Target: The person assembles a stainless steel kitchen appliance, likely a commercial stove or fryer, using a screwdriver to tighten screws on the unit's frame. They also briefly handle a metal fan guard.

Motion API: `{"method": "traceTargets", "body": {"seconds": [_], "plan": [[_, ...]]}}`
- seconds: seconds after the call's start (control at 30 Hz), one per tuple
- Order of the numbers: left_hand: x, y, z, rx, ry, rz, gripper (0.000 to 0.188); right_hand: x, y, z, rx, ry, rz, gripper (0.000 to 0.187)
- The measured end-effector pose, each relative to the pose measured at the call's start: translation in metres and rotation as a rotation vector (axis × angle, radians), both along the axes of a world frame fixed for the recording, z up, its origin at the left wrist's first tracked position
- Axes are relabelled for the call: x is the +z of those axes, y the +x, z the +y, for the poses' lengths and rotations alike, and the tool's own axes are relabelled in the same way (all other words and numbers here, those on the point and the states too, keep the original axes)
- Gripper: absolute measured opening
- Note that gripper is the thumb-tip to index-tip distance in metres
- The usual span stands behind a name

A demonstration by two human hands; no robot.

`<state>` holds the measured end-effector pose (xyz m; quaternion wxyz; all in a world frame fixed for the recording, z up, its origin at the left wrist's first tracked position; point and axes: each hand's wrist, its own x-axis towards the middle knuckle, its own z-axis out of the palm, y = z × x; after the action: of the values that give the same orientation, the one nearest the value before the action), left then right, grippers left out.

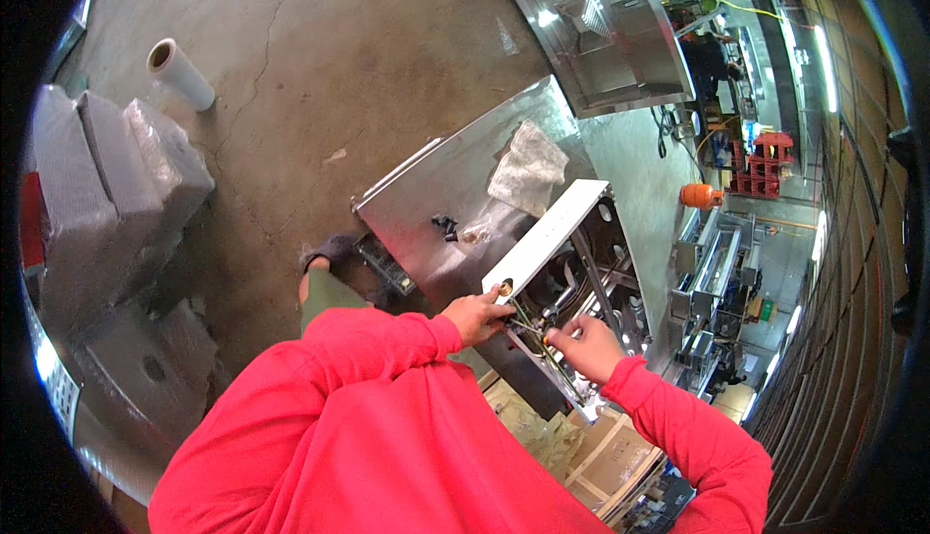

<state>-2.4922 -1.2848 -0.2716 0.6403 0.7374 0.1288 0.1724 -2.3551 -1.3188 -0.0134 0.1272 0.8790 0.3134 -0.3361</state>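
An open metal frame (581,277) with a white side panel (547,234) stands on a steel table (426,195) in front of me. Round openings and dark inner parts show inside it. At its near corner, below a brass fitting (505,288), my left hand (475,318) is closed with fingertips together; what they grip is hidden. My right hand (589,348) is closed on what looks like a small screwdriver (548,338) with a yellow-orange handle. Its thin shaft points toward my left fingertips, along the frame's near edge.
A crumpled pale cloth (528,168) and small black parts (445,227) lie on the table. Wrapped stacks (116,185) and a plastic film roll (181,74) stand left. A steel unit (605,30), an orange gas cylinder (699,196) and red crates (765,166) lie beyond; a cardboard box (612,452) sits below.
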Motion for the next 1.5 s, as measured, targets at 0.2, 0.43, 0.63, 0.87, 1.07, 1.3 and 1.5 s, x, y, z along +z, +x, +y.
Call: {"method": "traceTargets", "body": {"seconds": [0.2, 0.43, 0.63, 0.87, 1.07, 1.3, 1.5], "plan": [[0.002, 0.001, 0.005, -0.032, -0.005, 0.034, 0.041, 0.021, -0.003, -0.001, 1.459, 0.08, -0.112, 0.019], [-0.004, -0.001, 0.001, 0.052, 0.014, -0.012, 0.044, -0.001, 0.007, 0.015, -0.89, -0.094, 0.298, 0.033], [0.0, 0.002, 0.003, 0.0, -0.012, 0.048, 0.043, 0.012, -0.006, 0.003, 0.609, 0.041, 0.044, 0.021], [0.005, -0.003, 0.003, 0.048, -0.008, 0.027, 0.043, 0.009, 0.002, -0.004, 1.499, 0.208, -0.081, 0.023], [0.002, -0.004, 0.004, 0.027, -0.002, 0.035, 0.044, 0.0, -0.008, 0.02, -0.708, -0.114, 0.315, 0.025], [0.005, 0.0, 0.005, 0.039, -0.013, 0.009, 0.043, 0.009, -0.014, -0.012, 0.491, 0.48, 0.007, 0.015], [0.003, 0.001, 0.002, 0.032, -0.029, -0.01, 0.044, -0.01, -0.009, -0.021, 0.431, 0.478, 0.015, 0.015]]}}
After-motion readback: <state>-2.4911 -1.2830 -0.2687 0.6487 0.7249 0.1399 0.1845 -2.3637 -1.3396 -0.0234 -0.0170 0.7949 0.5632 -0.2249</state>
